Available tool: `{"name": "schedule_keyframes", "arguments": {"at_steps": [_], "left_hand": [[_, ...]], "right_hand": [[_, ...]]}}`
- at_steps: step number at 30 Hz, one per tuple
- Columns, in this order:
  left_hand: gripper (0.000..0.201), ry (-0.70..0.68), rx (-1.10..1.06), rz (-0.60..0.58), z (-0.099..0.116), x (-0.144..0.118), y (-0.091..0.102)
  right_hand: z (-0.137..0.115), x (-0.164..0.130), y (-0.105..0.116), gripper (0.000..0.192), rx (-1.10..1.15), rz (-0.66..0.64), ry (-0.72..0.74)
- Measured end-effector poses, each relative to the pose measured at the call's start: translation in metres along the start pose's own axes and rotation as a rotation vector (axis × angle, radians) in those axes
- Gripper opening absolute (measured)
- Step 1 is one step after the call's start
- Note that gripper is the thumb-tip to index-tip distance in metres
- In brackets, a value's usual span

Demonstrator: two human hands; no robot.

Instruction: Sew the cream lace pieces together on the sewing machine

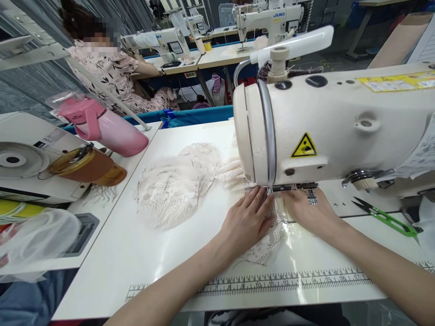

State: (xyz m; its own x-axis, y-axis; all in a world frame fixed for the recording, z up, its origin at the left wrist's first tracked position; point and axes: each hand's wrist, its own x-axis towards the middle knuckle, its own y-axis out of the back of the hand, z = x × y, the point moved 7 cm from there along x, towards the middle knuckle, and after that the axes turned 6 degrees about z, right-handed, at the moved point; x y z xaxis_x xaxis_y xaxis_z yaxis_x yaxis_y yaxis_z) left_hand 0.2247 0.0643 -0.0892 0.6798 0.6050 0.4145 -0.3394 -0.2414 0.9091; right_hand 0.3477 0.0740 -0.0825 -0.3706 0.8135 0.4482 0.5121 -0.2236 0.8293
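Observation:
Cream lace fabric (265,246) lies under the head of a white sewing machine (326,127). My left hand (246,217) rests flat on this lace, fingers stretched toward the needle area. On the other side of the presser foot, my right hand (307,206) is at the fabric, its fingers hidden behind the machine's metal parts. More of the sheer lace (180,185) spreads over the table to the left, bunched and joined to the part by the needle.
Green thread snips (390,219) lie at right. A printed ruler (258,284) runs along the front edge. A pink bottle (105,124) and an amber cup (88,165) stand at left beside another machine (23,158). Beyond, a person (102,77) sits at a sewing machine.

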Motion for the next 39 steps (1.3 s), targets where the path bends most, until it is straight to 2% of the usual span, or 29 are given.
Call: {"name": "schedule_keyframes", "arguments": {"at_steps": [3,10,15,18,20,22,24,27,29,31,35,37,39], "left_hand": [[0.046,0.003,-0.013,0.012,0.0,0.0,0.001],[0.048,0.007,0.001,-0.008,-0.002,0.001,-0.001],[0.047,0.011,0.009,0.003,-0.003,-0.001,-0.002],[0.047,0.018,0.003,0.011,-0.004,-0.001,-0.003],[0.043,0.015,-0.016,0.035,-0.004,0.001,0.001],[0.035,0.002,-0.049,0.071,-0.002,0.004,0.012],[0.023,-0.062,-0.084,0.1,0.006,0.003,0.027],[0.013,-0.321,-0.086,0.071,0.031,-0.009,0.048],[0.012,-0.491,-0.008,0.007,0.046,-0.026,0.053],[0.009,-0.557,0.099,-0.038,0.053,-0.042,0.052],[0.011,-0.477,0.188,-0.004,0.052,-0.057,0.047],[0.015,-0.338,0.121,0.033,0.045,-0.054,0.049],[0.017,-0.101,-0.025,0.044,0.03,-0.047,0.055]], "right_hand": [[0.003,0.004,0.001,0.037,-0.07,0.039,-0.04],[0.001,0.003,-0.003,0.044,-0.193,-0.005,0.047],[0.0,0.002,0.001,0.041,-0.194,0.005,0.033],[0.003,0.0,0.005,0.035,-0.244,0.055,0.022],[0.003,-0.001,0.009,0.031,-0.238,0.122,0.072],[-0.001,-0.003,0.012,0.03,-0.133,0.148,0.163],[-0.004,-0.003,0.01,0.031,0.038,0.084,0.227],[-0.005,-0.002,0.005,0.031,0.247,-0.051,0.238],[-0.005,-0.001,0.003,0.031,0.311,-0.094,0.237],[-0.004,0.0,0.002,0.03,0.337,-0.116,0.233],[-0.006,0.001,0.005,0.028,0.35,-0.132,0.211],[-0.009,0.001,0.009,0.028,0.344,-0.136,0.208],[-0.012,0.001,0.012,0.029,0.326,-0.149,0.222]]}}
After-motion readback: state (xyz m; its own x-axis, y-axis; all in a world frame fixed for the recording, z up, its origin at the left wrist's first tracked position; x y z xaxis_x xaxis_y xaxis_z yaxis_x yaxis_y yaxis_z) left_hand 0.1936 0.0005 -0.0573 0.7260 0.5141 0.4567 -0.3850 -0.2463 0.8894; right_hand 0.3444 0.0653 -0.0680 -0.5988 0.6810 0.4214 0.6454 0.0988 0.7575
